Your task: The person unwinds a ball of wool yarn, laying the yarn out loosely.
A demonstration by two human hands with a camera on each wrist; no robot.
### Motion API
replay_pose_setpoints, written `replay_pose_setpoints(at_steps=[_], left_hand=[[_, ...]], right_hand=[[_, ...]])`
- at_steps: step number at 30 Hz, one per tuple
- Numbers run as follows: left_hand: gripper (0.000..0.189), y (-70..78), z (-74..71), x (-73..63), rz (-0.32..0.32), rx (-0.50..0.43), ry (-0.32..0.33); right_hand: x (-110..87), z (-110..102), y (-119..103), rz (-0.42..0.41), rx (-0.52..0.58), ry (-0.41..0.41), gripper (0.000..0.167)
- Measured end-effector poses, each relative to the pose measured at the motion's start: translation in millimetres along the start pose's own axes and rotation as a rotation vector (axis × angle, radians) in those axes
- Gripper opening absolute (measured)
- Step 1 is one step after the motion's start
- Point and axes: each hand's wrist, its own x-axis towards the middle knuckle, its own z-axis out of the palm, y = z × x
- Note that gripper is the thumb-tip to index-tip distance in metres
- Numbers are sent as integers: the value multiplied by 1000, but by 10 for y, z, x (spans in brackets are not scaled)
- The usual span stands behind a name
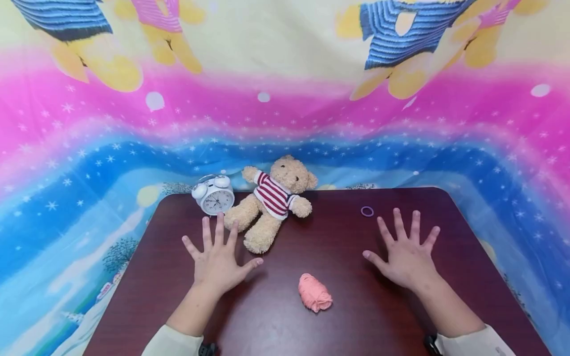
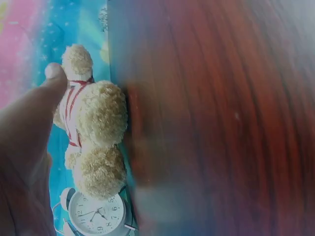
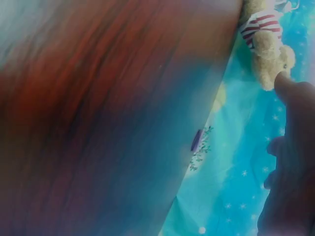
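Observation:
My left hand (image 1: 216, 262) is spread over the left part of the table, fingers straight and holding nothing. Just beyond its fingertips lies a teddy bear (image 1: 273, 198) in a red-and-white striped shirt, with a white twin-bell alarm clock (image 1: 217, 198) at its left. My right hand (image 1: 407, 257) is spread likewise on the right side, palm down and without anything in it. A small purple ring (image 1: 367, 211) lies a little past its fingers. Between the hands, nearer the front, sits a skein of pink yarn (image 1: 314, 292). The left wrist view shows the bear's feet (image 2: 102, 113) and the clock (image 2: 97, 214).
The dark brown table (image 1: 356, 326) has rounded far corners. A colourful cloth (image 1: 285, 109) with printed bears and snowflakes hangs behind it and along both sides. The bear and clock stand close to the table's back edge.

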Motion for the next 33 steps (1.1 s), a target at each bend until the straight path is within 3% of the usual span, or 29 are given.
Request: replay_pose_setpoints(at_steps=[8,23,33], left_hand=[[111,156,-32,-76,38,-107,-47],[98,526,-1,-223,126,-398,-54],[90,690,73,-289,215,-649,-210]], right_hand=[[-50,-36,-184,-30,196,-47,87],[-74,44,-625,-95,357,-31,70],[-150,64,-849,-164,463,-71,57]])
